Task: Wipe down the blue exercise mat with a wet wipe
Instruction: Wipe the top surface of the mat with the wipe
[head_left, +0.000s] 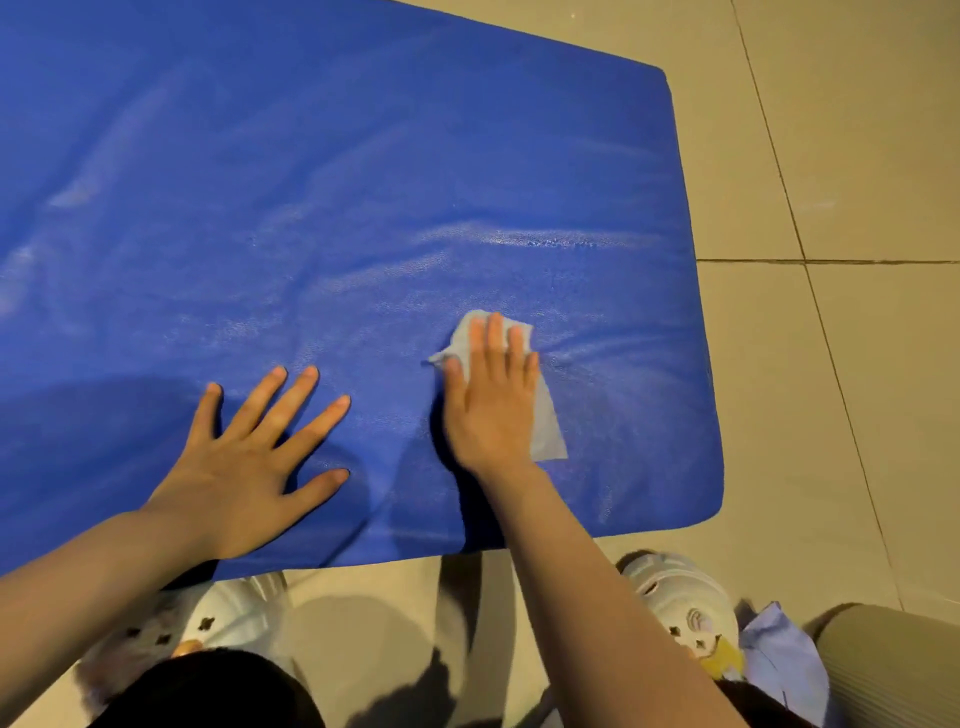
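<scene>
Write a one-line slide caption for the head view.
Right hand presses a wet wipe flat on the blue exercise mat while the left hand rests spread beside it.

The blue mat (363, 182) runs off the left and top edges, the right hand (491, 400) is motion-blurred and covers most of the wet wipe (545, 415), and the pale shoes (685, 597) below are partly hidden by the forearms and blurred.
</scene>
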